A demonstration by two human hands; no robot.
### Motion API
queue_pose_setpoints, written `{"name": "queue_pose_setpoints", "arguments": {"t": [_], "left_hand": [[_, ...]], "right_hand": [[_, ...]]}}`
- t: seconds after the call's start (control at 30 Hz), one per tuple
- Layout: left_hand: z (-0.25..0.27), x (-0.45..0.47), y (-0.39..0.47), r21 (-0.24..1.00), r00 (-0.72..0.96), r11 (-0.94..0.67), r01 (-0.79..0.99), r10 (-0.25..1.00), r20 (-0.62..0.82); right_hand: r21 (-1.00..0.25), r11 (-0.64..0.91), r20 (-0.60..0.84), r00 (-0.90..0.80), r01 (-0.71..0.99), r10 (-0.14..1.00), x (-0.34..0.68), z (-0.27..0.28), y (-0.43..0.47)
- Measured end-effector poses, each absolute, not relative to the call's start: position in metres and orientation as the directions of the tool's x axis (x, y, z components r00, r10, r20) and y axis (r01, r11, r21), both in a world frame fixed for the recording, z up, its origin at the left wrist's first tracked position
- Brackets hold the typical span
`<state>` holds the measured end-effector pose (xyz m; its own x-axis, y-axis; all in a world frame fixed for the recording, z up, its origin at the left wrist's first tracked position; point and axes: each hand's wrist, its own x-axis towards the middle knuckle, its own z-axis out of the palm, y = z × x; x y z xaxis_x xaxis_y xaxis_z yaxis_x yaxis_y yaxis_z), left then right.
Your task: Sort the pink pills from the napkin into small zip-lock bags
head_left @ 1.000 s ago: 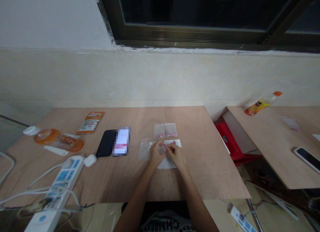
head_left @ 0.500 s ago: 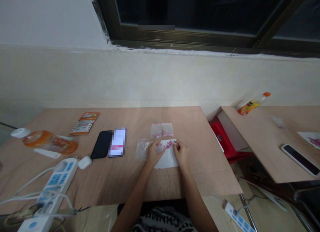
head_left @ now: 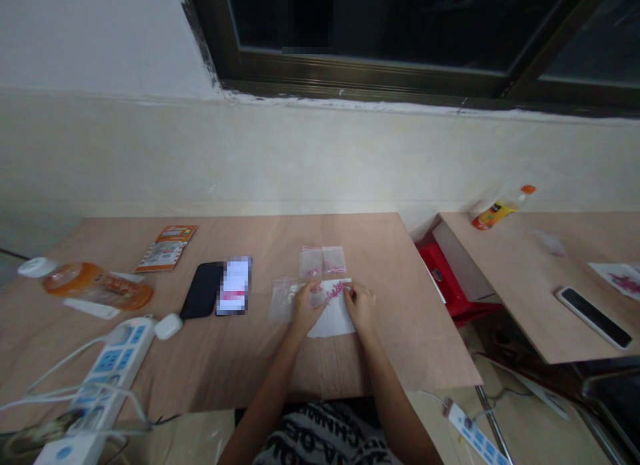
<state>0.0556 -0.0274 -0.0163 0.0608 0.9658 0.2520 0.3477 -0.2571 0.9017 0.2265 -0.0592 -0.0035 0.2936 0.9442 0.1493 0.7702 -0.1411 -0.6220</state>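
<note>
Pink bits lie toward the far edge of the paper on the bench. The left hand grips a clear pouch; whether the right hand pinches a bit I cannot tell. Bit-picking seems in hand; next calls for a light pinch.

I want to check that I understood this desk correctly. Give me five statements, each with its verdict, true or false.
1. Small pink pieces lie on the white sheet. True.
2. The right hand touches a phone. False: the right hand is at the right side of the white sheet.
3. Two small clear bags lie beyond the white sheet. True.
4. The orange-capped bottle shares the white sheet's desk. False: the orange-capped bottle is on the neighbouring desk.
5. Cables run over the power strip. True.
</note>
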Motion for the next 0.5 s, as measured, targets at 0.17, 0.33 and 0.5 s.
{"name": "queue_pose_setpoints", "arguments": {"t": [0.17, 0.33, 0.5], "left_hand": [[-0.0156, 0.0553, -0.0280, 0.897, 0.065, -0.260, 0.357, 0.965, 0.254], [-0.0137, 0.0550, -0.0277, 0.892, 0.075, -0.273, 0.360, 0.962, 0.264], [-0.0121, 0.0556, -0.0284, 0.885, 0.083, -0.284, 0.368, 0.958, 0.273]], "right_hand": [[-0.637, -0.137, 0.161, 0.305, 0.759, 0.939, 0.2275, -0.0032, -0.0590], [-0.648, -0.096, 0.170, 0.266, 0.756, 0.949, 0.2283, -0.0003, -0.0590], [-0.647, -0.132, 0.162, 0.305, 0.751, 0.938, 0.2277, -0.0001, -0.0587]]}}
